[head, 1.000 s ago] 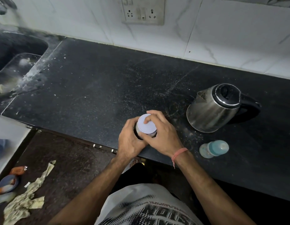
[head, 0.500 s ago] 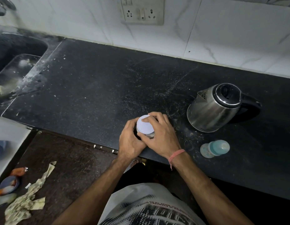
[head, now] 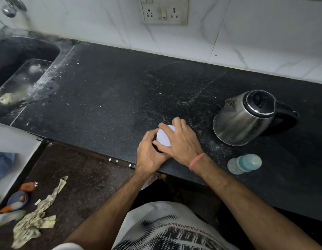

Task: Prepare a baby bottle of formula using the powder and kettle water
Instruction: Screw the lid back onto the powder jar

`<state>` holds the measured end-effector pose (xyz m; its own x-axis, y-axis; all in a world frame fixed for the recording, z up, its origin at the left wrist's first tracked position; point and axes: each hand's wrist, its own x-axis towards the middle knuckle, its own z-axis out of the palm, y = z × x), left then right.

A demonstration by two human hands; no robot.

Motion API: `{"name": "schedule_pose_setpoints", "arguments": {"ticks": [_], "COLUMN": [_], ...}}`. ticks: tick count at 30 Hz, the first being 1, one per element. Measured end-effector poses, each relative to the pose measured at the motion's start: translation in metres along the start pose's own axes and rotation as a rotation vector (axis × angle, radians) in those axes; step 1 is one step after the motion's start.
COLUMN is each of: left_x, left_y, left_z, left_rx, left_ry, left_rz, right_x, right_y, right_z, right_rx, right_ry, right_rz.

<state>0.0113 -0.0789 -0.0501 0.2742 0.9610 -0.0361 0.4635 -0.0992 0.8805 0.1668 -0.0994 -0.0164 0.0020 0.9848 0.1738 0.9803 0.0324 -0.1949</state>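
White-lidded powder tin (head: 163,135) stands at the surface's (head: 106,98) near edge, unmoved; left hand (head: 149,152) still grips its body, right hand (head: 182,141) clasps the lid, fingers shifted further round. Kettle (head: 243,118) at 2 o'clock.

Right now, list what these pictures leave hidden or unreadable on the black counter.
Head view only:
- Body of the white-lidded powder jar: covered by the left hand and right hand; label and contents unseen.
- Steel kettle with black lid: lid shut, water level unknown.
- Clear baby bottle with teal cap: markings too small to read.
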Motion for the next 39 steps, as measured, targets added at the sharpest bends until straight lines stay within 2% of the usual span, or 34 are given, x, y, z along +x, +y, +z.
{"name": "schedule_pose_setpoints", "arguments": {"ticks": [6, 14, 18, 22, 26, 29, 35, 39], "left_x": [0.0, 0.001, 0.0, -0.002, 0.001, 0.003, 0.004, 0.005], "left_y": [-0.002, -0.011, -0.013, -0.007, -0.007, -0.007, -0.014, -0.015], "left_z": [0.002, 0.006, 0.006, 0.004, 0.002, 0.001, 0.003, 0.003], "left_rx": [-0.024, -0.034, -0.062, -0.054, -0.03, -0.022, -0.056, -0.068], "left_ry": [0.034, 0.035, 0.015, 0.013, 0.014, 0.008, -0.003, -0.014], "left_rz": [0.003, 0.018, 0.014, 0.029, 0.01, -0.006, -0.001, 0.004], "right_x": [-0.001, 0.009, 0.016, 0.009, 0.004, 0.005, 0.012, 0.02], "right_y": [-0.008, -0.005, -0.007, -0.014, -0.027, -0.032, -0.018, -0.021], "right_z": [-0.008, -0.036, -0.032, -0.016, -0.012, -0.017, -0.042, -0.051], "right_rx": [-0.059, -0.125, -0.263, -0.302, -0.167, -0.136, -0.178, -0.215], "right_ry": [-0.08, -0.25, -0.286, -0.257, -0.178, -0.201, -0.334, -0.343], "right_rz": [0.028, -0.101, -0.149, -0.04, 0.132, 0.187, -0.014, -0.049]}}
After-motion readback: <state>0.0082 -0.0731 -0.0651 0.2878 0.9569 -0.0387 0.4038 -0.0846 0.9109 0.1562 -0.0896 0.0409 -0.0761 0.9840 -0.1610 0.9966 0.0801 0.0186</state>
